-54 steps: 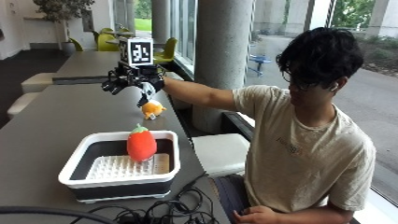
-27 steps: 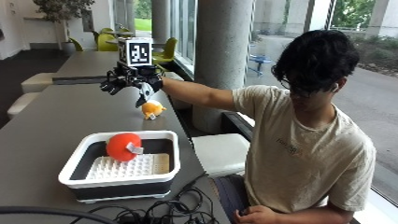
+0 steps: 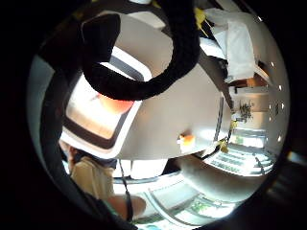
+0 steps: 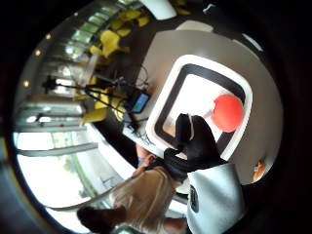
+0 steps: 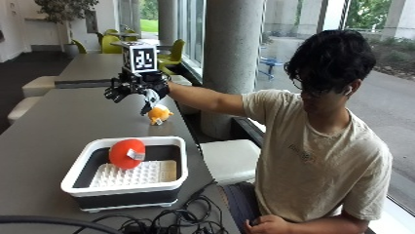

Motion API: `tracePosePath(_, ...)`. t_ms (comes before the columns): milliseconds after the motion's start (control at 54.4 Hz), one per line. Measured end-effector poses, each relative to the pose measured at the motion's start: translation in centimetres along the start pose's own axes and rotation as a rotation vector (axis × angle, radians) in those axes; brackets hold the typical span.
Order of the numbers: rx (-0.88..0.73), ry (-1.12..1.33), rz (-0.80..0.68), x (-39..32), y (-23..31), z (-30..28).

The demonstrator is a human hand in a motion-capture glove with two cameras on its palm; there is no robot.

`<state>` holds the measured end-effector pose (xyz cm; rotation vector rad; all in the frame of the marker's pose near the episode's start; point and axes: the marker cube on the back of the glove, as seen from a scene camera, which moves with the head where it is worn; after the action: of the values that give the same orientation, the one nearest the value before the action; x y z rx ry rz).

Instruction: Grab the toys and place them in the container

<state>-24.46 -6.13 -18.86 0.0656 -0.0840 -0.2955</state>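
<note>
A white-rimmed black container (image 5: 176, 171) stands on the grey table (image 5: 52, 122) near its front. A round red-orange toy (image 5: 126, 152) lies inside it, at the back left of the ribbed white floor. A small yellow-orange toy (image 5: 158, 114) sits on the table beyond the container, near the right edge. My gloved right hand (image 5: 136, 90) hovers just above and left of that toy, fingers spread and hanging down, holding nothing. The palm views look down on the container rim (image 4: 165, 97), the red toy (image 4: 227, 113) (image 3: 115, 103) and the small toy (image 3: 186, 139).
Black cables (image 5: 168, 222) lie tangled at the table's front edge. A white bench seat (image 5: 230, 158) and a concrete column (image 5: 233, 48) stand right of the table. The person sits at the right. More tables and yellow chairs stand behind.
The red-orange toy stood upright over the container's middle a second ago and has since come to rest at the back left of its floor. The hand has stayed above the small yellow toy.
</note>
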Motion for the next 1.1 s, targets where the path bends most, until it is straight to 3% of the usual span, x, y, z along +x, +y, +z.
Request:
tracePosePath(662,-0.034,0.038,0.325,19.0,6.1,6.9)
tracePosePath(864,-0.012,0.055,0.370,23.1,9.0,9.2)
tracePosePath(1029,0.062,-0.187,0.325,23.4,9.5,11.4)
tracePosePath(1103,0.047,-0.089,0.389,25.7,10.7,12.1)
